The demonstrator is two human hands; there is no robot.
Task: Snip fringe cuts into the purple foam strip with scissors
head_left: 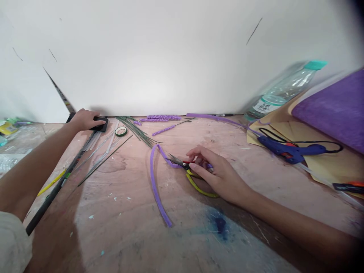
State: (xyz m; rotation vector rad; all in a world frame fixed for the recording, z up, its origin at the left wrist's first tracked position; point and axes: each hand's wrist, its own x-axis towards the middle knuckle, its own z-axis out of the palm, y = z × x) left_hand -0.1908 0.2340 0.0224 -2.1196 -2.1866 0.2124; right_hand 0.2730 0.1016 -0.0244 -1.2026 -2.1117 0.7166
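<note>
At the back left, my left hand [84, 120] rests with its fingers on a flat black object [100, 124] by the white board. My right hand [206, 163] is closed around scissors [186, 165] with red and yellow handles, their blades pointing left and slightly apart. A bent purple strip [155, 185] lies on the table, one end running behind the scissors toward my right hand. Whether my fingers also grip the strip is hidden.
Behind are green stems [136, 131], purple beaded sprigs [162, 118] and green tape [121, 131]. A bottle [280, 94], blue glue gun [292, 151] and purple sheet [335, 110] are at right. A dark rod [51, 197] lies under my left forearm.
</note>
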